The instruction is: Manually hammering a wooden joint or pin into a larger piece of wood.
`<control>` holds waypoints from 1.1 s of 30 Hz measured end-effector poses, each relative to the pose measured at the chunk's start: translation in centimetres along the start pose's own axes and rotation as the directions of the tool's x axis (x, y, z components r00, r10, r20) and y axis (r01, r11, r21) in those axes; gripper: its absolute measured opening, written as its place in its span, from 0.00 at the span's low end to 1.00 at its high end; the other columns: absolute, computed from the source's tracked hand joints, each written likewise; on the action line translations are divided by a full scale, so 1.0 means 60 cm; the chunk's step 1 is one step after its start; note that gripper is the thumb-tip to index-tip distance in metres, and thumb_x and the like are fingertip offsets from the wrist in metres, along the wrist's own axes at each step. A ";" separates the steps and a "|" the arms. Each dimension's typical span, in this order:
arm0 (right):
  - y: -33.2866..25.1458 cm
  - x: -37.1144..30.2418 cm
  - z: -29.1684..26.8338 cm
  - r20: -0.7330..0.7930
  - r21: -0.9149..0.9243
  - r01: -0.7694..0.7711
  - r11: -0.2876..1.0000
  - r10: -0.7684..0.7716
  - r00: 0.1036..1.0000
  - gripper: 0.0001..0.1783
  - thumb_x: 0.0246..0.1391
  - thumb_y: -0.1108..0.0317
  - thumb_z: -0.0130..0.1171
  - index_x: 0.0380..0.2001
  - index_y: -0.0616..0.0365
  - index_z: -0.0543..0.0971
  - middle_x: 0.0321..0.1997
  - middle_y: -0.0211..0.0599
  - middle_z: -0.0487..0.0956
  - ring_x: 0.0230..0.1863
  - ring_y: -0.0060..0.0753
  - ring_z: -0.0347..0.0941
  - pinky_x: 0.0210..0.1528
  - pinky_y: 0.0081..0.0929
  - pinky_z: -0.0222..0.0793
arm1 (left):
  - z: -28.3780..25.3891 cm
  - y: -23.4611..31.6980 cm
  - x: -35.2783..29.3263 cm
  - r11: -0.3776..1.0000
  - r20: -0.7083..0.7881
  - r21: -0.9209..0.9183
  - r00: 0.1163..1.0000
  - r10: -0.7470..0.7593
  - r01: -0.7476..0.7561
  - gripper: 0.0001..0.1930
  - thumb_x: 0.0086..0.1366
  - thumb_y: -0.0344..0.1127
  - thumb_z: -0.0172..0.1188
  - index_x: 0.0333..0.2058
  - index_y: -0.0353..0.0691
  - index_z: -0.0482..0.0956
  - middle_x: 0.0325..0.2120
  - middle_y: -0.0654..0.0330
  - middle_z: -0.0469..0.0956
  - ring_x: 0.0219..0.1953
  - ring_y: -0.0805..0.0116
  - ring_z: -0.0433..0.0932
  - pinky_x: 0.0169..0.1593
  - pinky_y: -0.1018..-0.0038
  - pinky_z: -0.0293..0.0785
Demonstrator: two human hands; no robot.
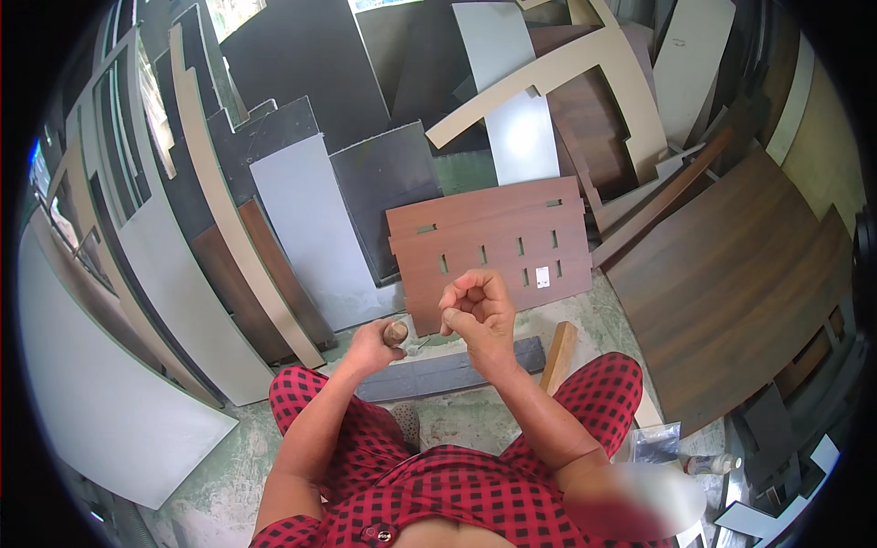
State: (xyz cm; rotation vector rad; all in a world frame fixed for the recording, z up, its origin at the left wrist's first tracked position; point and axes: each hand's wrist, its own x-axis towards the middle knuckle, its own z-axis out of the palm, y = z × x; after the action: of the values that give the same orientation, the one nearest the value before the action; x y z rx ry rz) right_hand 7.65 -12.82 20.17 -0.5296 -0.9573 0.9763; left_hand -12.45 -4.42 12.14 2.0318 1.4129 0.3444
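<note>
My left hand (369, 351) is wrapped round a wooden handle (396, 333), whose round worn end sticks up past the thumb; the rest of the tool is hidden by the fist. To its right, my right hand (484, 321) is raised with its fingers curled and the thumb tip against the index finger. Whether something small is pinched there is too fine to make out. Below both hands a long dark grey board (448, 369) lies on the floor between my knees. Beyond them leans a reddish-brown panel (493, 233) with several slots and a white label.
Pale and dark panels (365, 91) lean along the far side. A cream L-shaped offcut (585, 57) and a large brown sheet (722, 283) stand at right. Tall strips (206, 155) rise at left. A wooden bar (559, 354), a plastic bag (656, 444) and a bottle (711, 464) lie by my right leg.
</note>
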 end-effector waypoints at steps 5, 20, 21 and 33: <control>0.005 0.001 -0.001 0.022 0.056 -0.078 0.995 0.077 0.997 0.17 0.49 0.83 0.50 0.42 0.55 0.65 0.33 0.34 0.73 0.26 0.21 0.70 0.26 0.18 0.69 | -0.001 0.001 -0.001 1.000 -0.006 0.030 1.000 0.005 -0.004 0.23 0.39 0.37 0.72 0.37 0.41 0.78 0.33 0.51 0.80 0.40 0.50 0.78 0.44 0.62 0.72; 0.026 0.006 -0.018 0.039 0.083 -0.177 0.981 0.174 0.984 0.13 0.53 0.81 0.47 0.42 0.56 0.65 0.30 0.36 0.74 0.21 0.19 0.68 0.23 0.17 0.69 | 0.002 0.006 0.000 0.999 0.013 0.046 1.000 0.000 -0.001 0.23 0.39 0.37 0.71 0.37 0.40 0.78 0.33 0.50 0.80 0.40 0.50 0.77 0.45 0.62 0.72; 0.027 0.007 -0.020 0.038 0.084 -0.176 0.981 0.174 0.984 0.13 0.53 0.81 0.47 0.42 0.56 0.65 0.30 0.36 0.74 0.21 0.19 0.68 0.23 0.17 0.69 | 0.003 0.005 0.002 0.998 0.010 0.055 1.000 0.008 -0.008 0.23 0.39 0.37 0.71 0.37 0.39 0.78 0.34 0.50 0.80 0.40 0.49 0.77 0.45 0.62 0.72; 0.025 0.016 -0.025 -0.038 0.037 -0.095 0.995 0.097 0.995 0.18 0.51 0.79 0.55 0.44 0.54 0.64 0.29 0.32 0.72 0.25 0.19 0.68 0.22 0.16 0.65 | 0.004 0.037 0.022 0.789 -0.219 -0.563 0.965 0.144 -0.245 0.11 0.51 0.27 0.65 0.32 0.36 0.73 0.26 0.62 0.76 0.31 0.72 0.78 0.38 0.75 0.74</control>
State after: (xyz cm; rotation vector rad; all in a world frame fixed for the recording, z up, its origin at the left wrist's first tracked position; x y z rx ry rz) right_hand 8.49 -11.21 18.73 -0.5680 -0.8837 1.0631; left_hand -10.18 -3.81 13.18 1.6471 1.0057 0.9393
